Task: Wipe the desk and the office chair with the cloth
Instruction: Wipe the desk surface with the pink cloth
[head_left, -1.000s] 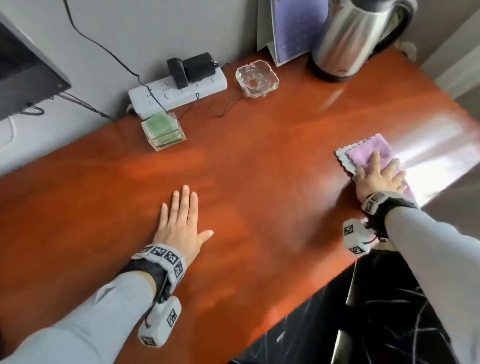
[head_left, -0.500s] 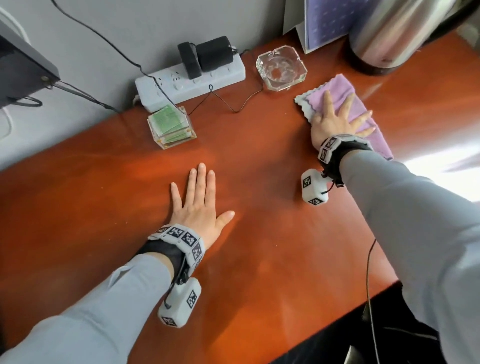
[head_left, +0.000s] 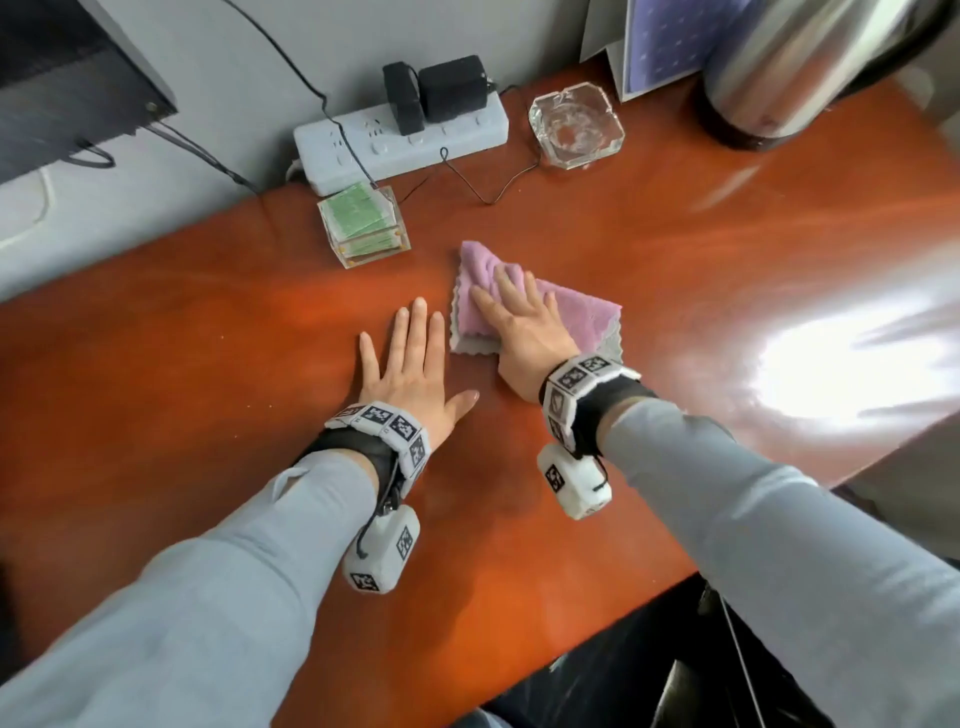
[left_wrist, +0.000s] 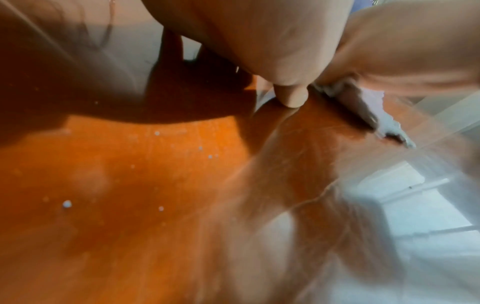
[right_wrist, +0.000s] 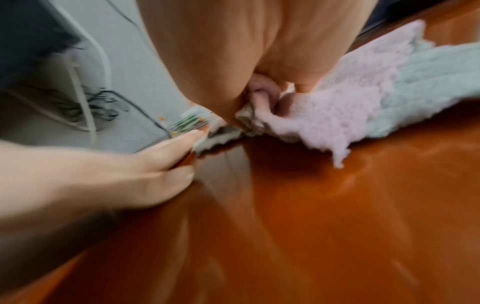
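Observation:
A pink cloth (head_left: 582, 314) with a grey underside lies folded on the red-brown desk (head_left: 675, 249), near its middle. My right hand (head_left: 511, 317) presses flat on it, fingers spread and straight. The left hand (head_left: 410, 358) rests flat on the bare wood right beside the cloth's left edge, fingers together. In the right wrist view the cloth (right_wrist: 350, 107) bunches under my palm, and the left hand (right_wrist: 130, 174) lies close by. The blurred left wrist view shows the desk (left_wrist: 130, 185) and the cloth's edge (left_wrist: 389, 127).
Along the back wall sit a white power strip (head_left: 400, 140) with black adapters, a clear box of green cards (head_left: 363, 226), a glass ashtray (head_left: 575, 127), a steel kettle (head_left: 779, 67) and a monitor corner (head_left: 67, 88). The desk's front edge (head_left: 623, 613) runs at lower right.
The right hand swept the cloth from the desk's right edge back toward the ashtray, then left to the middle beside the left hand. The left hand stayed flat in place.

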